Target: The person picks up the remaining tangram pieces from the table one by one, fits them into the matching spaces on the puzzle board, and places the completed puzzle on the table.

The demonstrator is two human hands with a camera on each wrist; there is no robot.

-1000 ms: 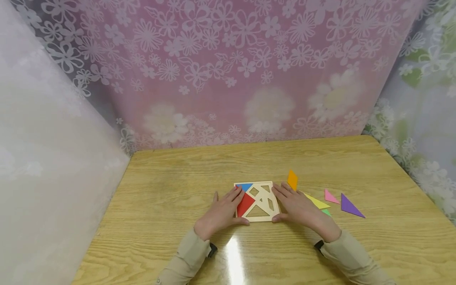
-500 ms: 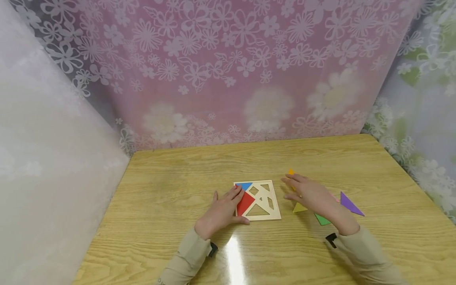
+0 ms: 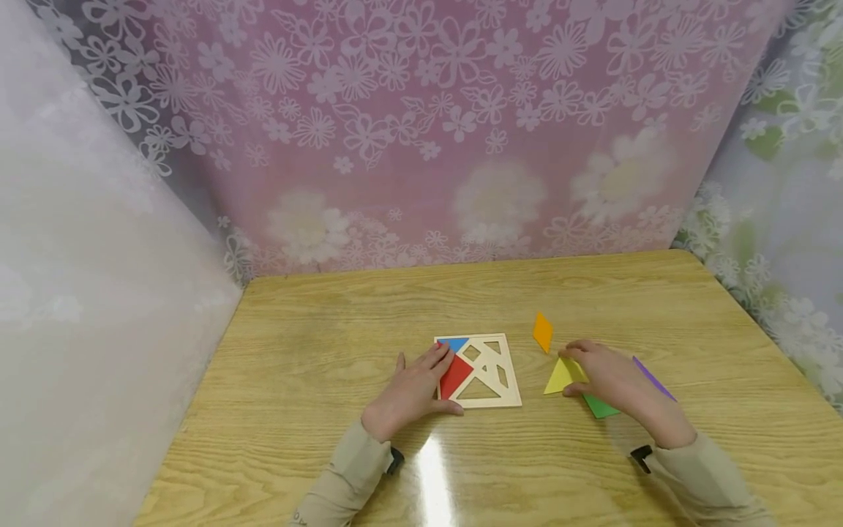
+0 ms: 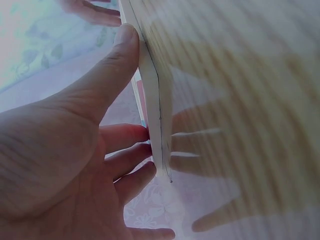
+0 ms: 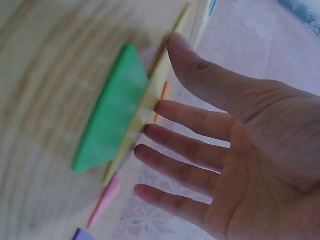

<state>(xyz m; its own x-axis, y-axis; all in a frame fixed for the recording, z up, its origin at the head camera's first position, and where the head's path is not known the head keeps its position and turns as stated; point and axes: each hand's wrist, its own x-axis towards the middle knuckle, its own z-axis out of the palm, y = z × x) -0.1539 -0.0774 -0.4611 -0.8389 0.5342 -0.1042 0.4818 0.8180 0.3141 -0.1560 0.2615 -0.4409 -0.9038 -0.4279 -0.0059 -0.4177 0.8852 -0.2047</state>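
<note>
My left hand rests on the left side of a pale wooden tangram board, its thumb along the front edge. The board holds a red triangle and a blue triangle, each partly under the fingers; its other cutouts show bare. To the right, my right hand touches a yellow triangle with thumb and fingertips. In the right wrist view its fingers are spread and nearly straight. A green piece lies partly under the yellow one, and a pink piece lies just beyond.
An orange parallelogram lies behind the yellow triangle. A purple triangle is partly hidden behind my right hand. The wooden table meets a pink floral curtain at the back.
My right hand has left the board's right edge and moved right, over the loose pieces, down to the yellow triangle. The left hand and the board have stayed put.
</note>
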